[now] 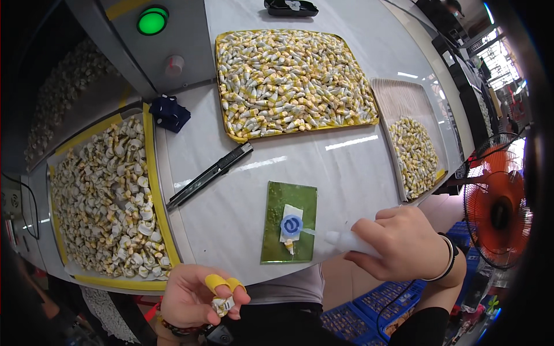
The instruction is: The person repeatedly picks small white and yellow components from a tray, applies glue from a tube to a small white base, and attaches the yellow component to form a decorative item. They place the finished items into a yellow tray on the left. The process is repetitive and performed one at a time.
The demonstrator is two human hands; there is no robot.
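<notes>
1. Gripping a white bottle [360, 243], the right hand [402, 242] held its narrow tip beside a blue disc [292, 224].
2. Left hand [196, 297], with yellow finger covers [214, 281]: pinched a small white-and-yellow piece [223, 305].
3. Disc lay above a green plate [277, 254] on the table [231, 230].
4. Beyond: black bar-shaped tool [213, 173] lay diagonally.
5. Outermost: left tray [156, 199], middle tray [306, 132] and right tray [398, 91] contained similar pieces.

One left hand [202, 297] and one right hand [398, 245] are seen. Two yellow finger sleeves [216, 282], one translucent squeeze bottle [355, 243], one green plate [273, 236], one blue disc [291, 225] and one long black tool [210, 175] are counted. Three trays [158, 207] are shown; their small white-and-yellow pieces [294, 81] are too numerous to be counted. One green light [152, 23] and one orange fan [499, 207] are also seen.
</notes>
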